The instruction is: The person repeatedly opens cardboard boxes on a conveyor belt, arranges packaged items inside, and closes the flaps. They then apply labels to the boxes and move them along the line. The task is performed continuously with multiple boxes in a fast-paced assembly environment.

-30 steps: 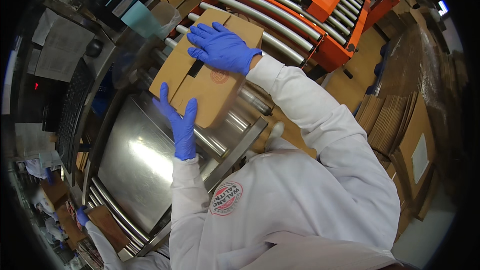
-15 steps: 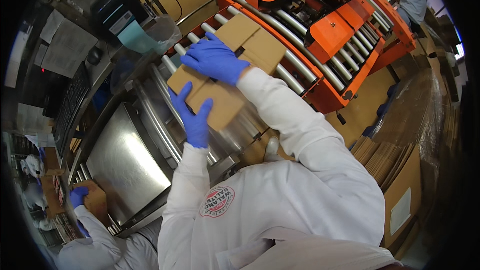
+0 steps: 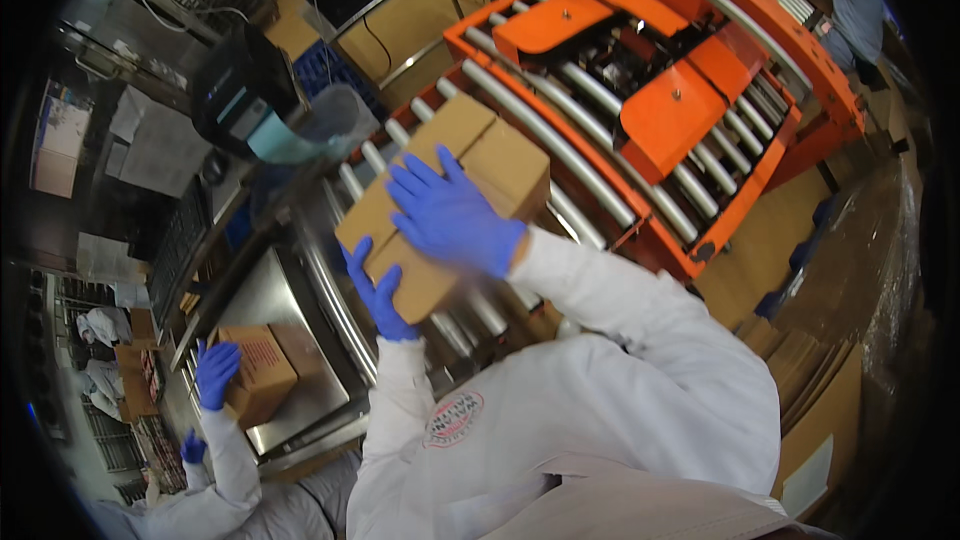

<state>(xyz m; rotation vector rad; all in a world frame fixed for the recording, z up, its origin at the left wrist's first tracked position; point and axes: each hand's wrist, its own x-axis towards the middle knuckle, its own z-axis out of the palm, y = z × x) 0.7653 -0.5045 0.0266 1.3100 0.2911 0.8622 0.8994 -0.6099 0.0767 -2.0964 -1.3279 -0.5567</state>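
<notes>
A brown cardboard box sits on the metal rollers in front of me, its top flaps folded down. My right hand, in a blue glove, lies flat across the top with its fingers spread. At the box's near left end, my left hand, also gloved in blue, grips the edge with thumb and fingers apart. The underside of the box is hidden.
An orange roller machine stands beyond the box. To the left, a co-worker's gloved hand touches another cardboard box on a steel plate. Flat cardboard is stacked at right; a black dispenser stands at upper left.
My right hand has slid back across the box top toward me, and the gap between the flaps has closed. The co-worker's box has moved onto the steel plate. My view has shifted.
</notes>
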